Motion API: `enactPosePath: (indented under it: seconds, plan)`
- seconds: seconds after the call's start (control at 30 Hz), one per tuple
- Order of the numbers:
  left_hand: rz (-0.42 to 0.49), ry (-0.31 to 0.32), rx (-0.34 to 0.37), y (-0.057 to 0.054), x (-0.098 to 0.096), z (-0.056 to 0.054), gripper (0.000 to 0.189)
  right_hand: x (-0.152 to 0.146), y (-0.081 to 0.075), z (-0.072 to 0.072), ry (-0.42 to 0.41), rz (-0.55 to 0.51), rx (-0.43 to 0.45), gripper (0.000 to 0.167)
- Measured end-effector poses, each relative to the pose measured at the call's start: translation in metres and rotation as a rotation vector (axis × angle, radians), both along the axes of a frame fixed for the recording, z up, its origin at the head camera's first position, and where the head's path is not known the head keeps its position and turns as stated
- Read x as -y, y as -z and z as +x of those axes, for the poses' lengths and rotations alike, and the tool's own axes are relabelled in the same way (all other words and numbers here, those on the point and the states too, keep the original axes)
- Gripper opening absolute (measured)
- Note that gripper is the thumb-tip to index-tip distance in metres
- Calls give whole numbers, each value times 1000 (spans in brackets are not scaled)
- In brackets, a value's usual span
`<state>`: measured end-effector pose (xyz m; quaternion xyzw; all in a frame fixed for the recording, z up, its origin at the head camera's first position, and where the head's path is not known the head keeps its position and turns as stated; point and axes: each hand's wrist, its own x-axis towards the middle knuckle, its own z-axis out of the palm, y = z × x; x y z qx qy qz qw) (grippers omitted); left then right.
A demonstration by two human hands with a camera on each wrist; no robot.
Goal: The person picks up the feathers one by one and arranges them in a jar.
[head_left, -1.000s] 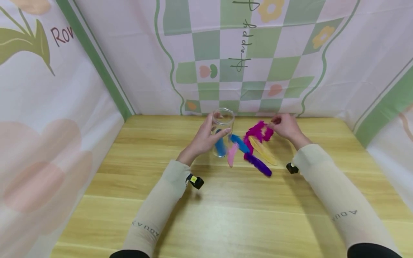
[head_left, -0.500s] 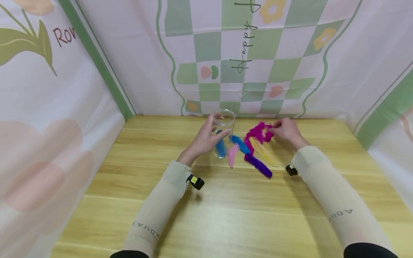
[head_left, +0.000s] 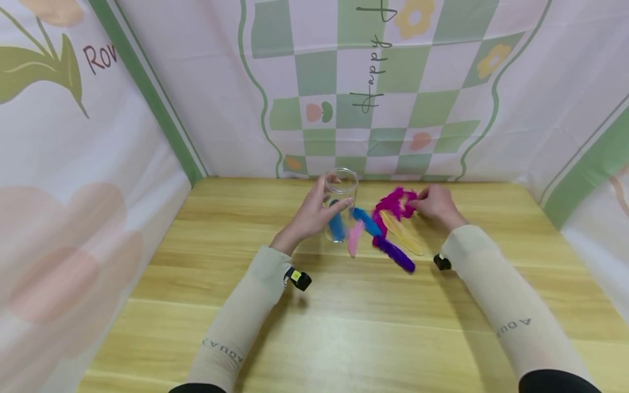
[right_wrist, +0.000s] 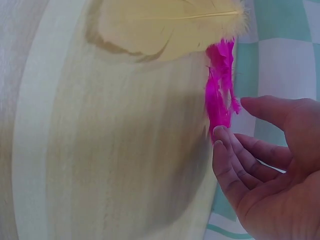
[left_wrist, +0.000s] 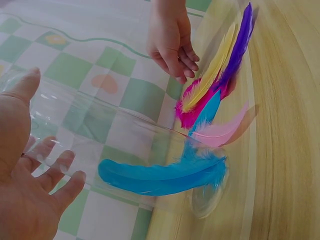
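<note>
My left hand (head_left: 309, 210) grips a clear cylindrical jar (head_left: 342, 188) standing upright on the table, its thumb along the near side. A blue feather (left_wrist: 162, 177) is inside the jar, near its bottom. My right hand (head_left: 436, 204) is at the right edge of the magenta feathers (head_left: 395, 202). In the right wrist view its thumb and curved fingers (right_wrist: 237, 170) are apart, with fingertips beside or touching the magenta fluff. A yellow feather (head_left: 402, 232), a purple feather (head_left: 395, 254), another blue feather (head_left: 367, 221) and a pink feather (head_left: 355, 239) lie between the hands.
The wooden table (head_left: 344, 327) extends toward me from the feathers. A printed cloth (head_left: 383, 125) hangs along its back edge, close behind the jar and both hands. Another cloth (head_left: 98, 218) hangs at the left.
My right hand has lowered slightly toward the table, its fingers now right at the edge of the magenta feathers. My left hand and the jar stay in place.
</note>
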<state>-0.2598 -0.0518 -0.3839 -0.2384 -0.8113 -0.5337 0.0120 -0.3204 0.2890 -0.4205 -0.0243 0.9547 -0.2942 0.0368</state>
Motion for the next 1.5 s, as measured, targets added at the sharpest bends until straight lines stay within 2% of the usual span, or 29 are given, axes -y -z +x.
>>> enactPosePath:
  seconds: [0.27, 0.5, 0.93, 1.27, 1.5]
  plan:
    - [10, 8, -10, 0, 0, 0, 67, 3, 5, -1, 24, 7, 50, 40]
    - [19, 1, -14, 0, -1, 0, 64, 6, 8, -4, 59, -18, 82, 38]
    - [23, -3, -2, 0, -2, 1, 63, 11, 15, -7, 87, 44, -4, 44]
    - [24, -5, -2, 1, -1, 0, 63, 9, 15, -8, 85, 75, -56, 37]
    - [26, 3, -5, 1, -1, 0, 62, 2, 18, -12, 56, 65, -32, 32]
